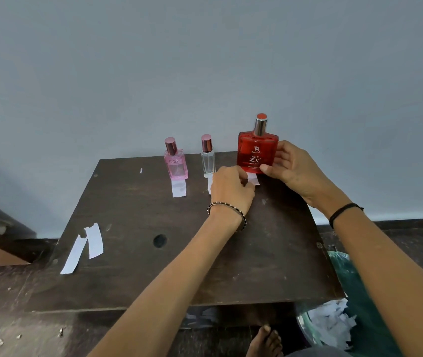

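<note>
Progress check, near to far. Off the near right corner of the desk (179, 274): green bin (364, 318) holding torn paper scraps (331, 323). At the near left edge: two spare paper strips (94, 242), loose, side by side, untouched, well apart from the bottles. Mid-desk: left hand (231, 188), fingers curled and pinching the third strip (253, 179) at the foot of the red bottle (256, 153). Just beyond: right hand (295, 166), fingers and thumb wrapped round the right side and lower front of that bottle, holding it upright at the far right of the desk, close to the wall (205, 60). Contact between bottle base and third strip not discernible. Along the same far edge, to the left: clear bottle (208, 161) with a second strip (209, 188) in front, mostly hidden by the left hand; then pink bottle (175, 164) with a first strip (178, 188) lying flat, touching the base. Judged status: two of three bottles paired with a strip, third pairing in hand and close to complete. Judged remaining: seat the third strip square against the red bottle, release both hands, then deal with the two spares if required.
</note>
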{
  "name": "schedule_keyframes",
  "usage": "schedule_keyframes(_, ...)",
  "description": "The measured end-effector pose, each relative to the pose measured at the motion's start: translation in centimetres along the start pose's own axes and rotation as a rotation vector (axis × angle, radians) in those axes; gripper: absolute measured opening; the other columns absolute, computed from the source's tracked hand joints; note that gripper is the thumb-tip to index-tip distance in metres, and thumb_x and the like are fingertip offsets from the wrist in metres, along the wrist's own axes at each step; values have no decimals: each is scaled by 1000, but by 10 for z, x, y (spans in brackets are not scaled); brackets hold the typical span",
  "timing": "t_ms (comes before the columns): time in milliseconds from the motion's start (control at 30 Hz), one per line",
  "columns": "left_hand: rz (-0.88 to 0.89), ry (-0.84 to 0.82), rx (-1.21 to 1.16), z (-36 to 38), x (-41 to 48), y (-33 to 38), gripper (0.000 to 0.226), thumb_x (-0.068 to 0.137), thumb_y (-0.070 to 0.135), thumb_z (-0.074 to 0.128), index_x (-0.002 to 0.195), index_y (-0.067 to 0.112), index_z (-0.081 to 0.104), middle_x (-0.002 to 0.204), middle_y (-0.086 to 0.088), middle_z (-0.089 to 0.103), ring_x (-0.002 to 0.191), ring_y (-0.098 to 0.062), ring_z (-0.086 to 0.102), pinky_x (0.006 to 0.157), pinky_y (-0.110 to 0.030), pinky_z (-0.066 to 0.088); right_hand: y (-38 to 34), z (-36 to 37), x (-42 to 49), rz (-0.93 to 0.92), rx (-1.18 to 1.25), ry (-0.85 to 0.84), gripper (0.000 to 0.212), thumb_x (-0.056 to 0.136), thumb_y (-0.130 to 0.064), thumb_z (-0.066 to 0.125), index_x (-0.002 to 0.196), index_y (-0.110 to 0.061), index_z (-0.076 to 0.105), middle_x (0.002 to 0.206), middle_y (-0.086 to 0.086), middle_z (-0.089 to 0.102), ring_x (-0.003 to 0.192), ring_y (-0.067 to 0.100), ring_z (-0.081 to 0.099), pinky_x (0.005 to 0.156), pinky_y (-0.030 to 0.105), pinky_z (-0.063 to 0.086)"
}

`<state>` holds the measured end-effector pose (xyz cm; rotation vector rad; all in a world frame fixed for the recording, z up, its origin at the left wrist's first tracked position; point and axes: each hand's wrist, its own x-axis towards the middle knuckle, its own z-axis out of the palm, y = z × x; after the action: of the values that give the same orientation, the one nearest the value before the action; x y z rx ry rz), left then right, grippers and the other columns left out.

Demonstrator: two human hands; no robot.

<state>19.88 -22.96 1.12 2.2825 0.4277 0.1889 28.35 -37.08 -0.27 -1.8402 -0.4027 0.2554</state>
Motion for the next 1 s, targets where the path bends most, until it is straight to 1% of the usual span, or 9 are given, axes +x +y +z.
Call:
schedule_keyframes(167, 113, -21, 121, 2, -9, -3, 33, 93, 28, 70, 122, 12, 71, 121, -12, 62, 107, -25, 66, 98, -36, 53, -4, 0, -1, -3, -50, -28, 55, 89, -15, 77, 137, -15, 49, 136, 3, 62, 123, 16, 60, 107, 33, 46)
schedule_keyframes(433, 169, 40, 215, 5, -8, -7, 28, 98, 22, 62, 123, 16, 72, 123, -11, 58, 109, -24, 61, 94, -29, 49, -4, -2, 0, 8, -53, -71, 57, 90, -16, 75, 139, -19, 46, 141, 2, 58, 129, 16, 56, 110, 36, 42)
schedule_keyframes(500, 174, 46, 216, 5, -7, -7, 27, 99, 21, 61, 123, 16, 72, 124, -11, 58, 110, -24, 60, 94, -28, 48, -5, -2, 1, 16, -52, -74, 57, 91, -16, 74, 139, -19, 45, 143, 3, 57, 130, 16, 55, 109, 34, 43)
schedule_keyframes(600, 179, 53, 221, 5, -7, -8, 28, 99, 19, 60, 124, 15, 72, 125, -11, 57, 110, -24, 60, 92, -26, 48, -6, -1, 0, 24, -50, -66, 56, 91, -13, 74, 138, -17, 45, 141, 2, 58, 124, 12, 58, 101, 22, 45)
schedule_keyframes(700, 176, 52, 225, 4, -8, -8, 29, 99, 18, 59, 125, 13, 71, 124, -11, 57, 109, -24, 60, 91, -26, 48, -4, 3, -3, 47, -4, -35, 55, 89, -6, 75, 135, -16, 46, 140, 4, 58, 123, 10, 58, 102, 21, 46)
schedule_keyframes(800, 170, 34, 215, 2, -11, -7, 29, 98, 17, 61, 125, 11, 69, 123, -11, 57, 109, -23, 60, 93, -28, 49, -5, 10, -10, 88, 7, 67, 61, 87, -1, 76, 137, -16, 46, 141, 5, 57, 129, 16, 56, 108, 30, 44)
schedule_keyframes(867, 153, 21, 183, 1, -14, -6, 29, 96, 16, 64, 124, 9, 65, 123, -9, 57, 111, -23, 61, 94, -29, 50, -6, 16, -15, 109, -23, 215, 59, 85, -1, 78, 134, -15, 49, 136, 5, 61, 124, 17, 60, 107, 34, 48)
schedule_keyframes(933, 140, 2, 145, -2, -18, -4, 33, 94, 13, 66, 126, 9, 60, 125, -9, 57, 114, -23, 61, 98, -31, 51, -7, 20, -23, 141, -14, 372, 54, 82, -2, 80, 127, -15, 53, 123, 3, 67, 111, 16, 66, 94, 26, 53)
schedule_keyframes(1000, 139, -16, 119, -5, -22, -1, 37, 93, 11, 66, 129, 8, 57, 128, -10, 57, 116, -24, 60, 100, -33, 51, -8, 24, -33, 175, 13, 485, 47, 80, -3, 81, 116, -19, 55, 108, -2, 69, 98, 12, 68, 78, 16, 50)
